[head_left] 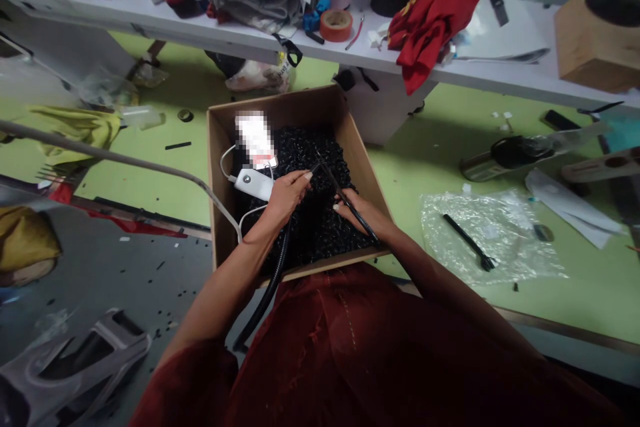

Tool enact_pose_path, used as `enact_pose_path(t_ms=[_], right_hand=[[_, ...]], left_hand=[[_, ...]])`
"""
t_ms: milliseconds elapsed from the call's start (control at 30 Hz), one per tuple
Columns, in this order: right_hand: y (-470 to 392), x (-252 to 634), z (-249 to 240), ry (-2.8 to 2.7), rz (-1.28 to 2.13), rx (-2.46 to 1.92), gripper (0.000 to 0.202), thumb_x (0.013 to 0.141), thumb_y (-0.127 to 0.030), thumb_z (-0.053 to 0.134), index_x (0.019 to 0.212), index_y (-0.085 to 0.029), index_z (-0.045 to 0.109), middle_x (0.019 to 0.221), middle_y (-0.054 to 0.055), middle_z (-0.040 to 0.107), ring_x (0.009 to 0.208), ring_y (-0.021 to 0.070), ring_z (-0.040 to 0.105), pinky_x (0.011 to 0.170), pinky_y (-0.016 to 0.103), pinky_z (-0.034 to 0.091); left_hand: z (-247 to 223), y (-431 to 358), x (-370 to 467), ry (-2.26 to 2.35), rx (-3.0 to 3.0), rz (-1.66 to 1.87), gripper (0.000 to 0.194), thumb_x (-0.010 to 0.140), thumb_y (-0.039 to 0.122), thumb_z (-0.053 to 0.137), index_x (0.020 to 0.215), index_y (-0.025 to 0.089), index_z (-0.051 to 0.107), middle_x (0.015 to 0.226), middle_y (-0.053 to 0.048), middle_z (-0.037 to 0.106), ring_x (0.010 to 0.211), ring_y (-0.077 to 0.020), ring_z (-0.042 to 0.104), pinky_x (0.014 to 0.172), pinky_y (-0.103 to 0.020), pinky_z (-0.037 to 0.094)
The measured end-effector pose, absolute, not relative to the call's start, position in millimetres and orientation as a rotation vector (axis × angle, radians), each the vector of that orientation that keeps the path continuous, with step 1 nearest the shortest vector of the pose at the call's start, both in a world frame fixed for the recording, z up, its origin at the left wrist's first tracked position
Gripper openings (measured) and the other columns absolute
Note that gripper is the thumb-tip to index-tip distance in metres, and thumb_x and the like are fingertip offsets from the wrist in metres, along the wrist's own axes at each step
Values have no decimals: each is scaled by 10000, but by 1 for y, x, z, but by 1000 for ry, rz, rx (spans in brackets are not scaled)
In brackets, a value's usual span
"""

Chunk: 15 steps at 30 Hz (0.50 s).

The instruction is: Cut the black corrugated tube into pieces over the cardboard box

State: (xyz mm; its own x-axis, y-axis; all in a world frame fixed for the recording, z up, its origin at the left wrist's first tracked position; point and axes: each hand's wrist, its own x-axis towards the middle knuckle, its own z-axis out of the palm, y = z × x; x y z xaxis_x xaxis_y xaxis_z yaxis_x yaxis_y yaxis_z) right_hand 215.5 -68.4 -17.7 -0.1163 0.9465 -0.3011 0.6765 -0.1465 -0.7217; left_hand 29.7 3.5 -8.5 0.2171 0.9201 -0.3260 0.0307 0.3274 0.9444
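A cardboard box (pixel 367 173) in front of me holds a heap of small black pieces (pixel 320 233). Above the heap, my left hand (pixel 289 195) is closed in a pinch near the tip of a thin dark strand; what its fingertips grip is too small to name. My right hand (pixel 357 210) is wrapped round a long black tool (pixel 357 215), whose thin end points up-left toward the left fingertips. A black corrugated tube (pixel 273 280) hangs below my left wrist. Beside my left hand lie a white power bank (pixel 254 183) and a blurred-out phone-like object (pixel 256 137), with white cables.
Behind the box, a white shelf (pixel 370 57) carries tape rolls, red cloth (pixel 435 13) and papers. On the green surface at right lie a plastic bag (pixel 520 233), a black tool (pixel 467 240) and a metal flask (pixel 487 163). A grey cable (pixel 150 163) crosses from the left.
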Motion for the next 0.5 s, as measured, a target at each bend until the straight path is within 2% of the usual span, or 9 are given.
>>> enact_pose_path(t_ms=[100, 200, 367, 500], right_hand=[[-68, 213, -16, -1808, 1157, -1859, 353, 883, -403, 482, 1175, -205, 498, 1117, 107, 658, 991, 259, 626, 851, 386, 461], [-67, 213, -15, -1826, 1159, -1852, 358, 885, -402, 478, 1181, -199, 492, 1139, 118, 649, 996, 264, 626, 854, 391, 460], [-66, 212, -14, -1842, 1177, -1874, 374, 892, -414, 466, 1193, -193, 474, 1143, 116, 642, 1018, 273, 614, 873, 396, 449], [-65, 212, -12, -1848, 1191, -1876, 369, 891, -417, 464, 1180, -189, 481, 1091, 106, 645, 984, 255, 627, 862, 376, 455]], left_hand=[[-17, 4, 29, 1240, 1186, 819, 288, 781, 361, 612, 957, 146, 688, 654, 19, 557, 484, -58, 381, 464, -206, 277], [-22, 4, 29, 1282, 1349, 820, 286, 801, 357, 594, 976, 166, 715, 726, -14, 626, 576, -97, 479, 530, -215, 341], [-18, 1, 31, 1302, 1546, 824, 232, 818, 289, 595, 960, 166, 731, 924, -69, 695, 877, -175, 604, 795, -261, 430], [-14, -1, 33, 1301, 1655, 793, 234, 849, 270, 562, 978, 162, 724, 964, -80, 694, 932, -191, 606, 878, -287, 419]])
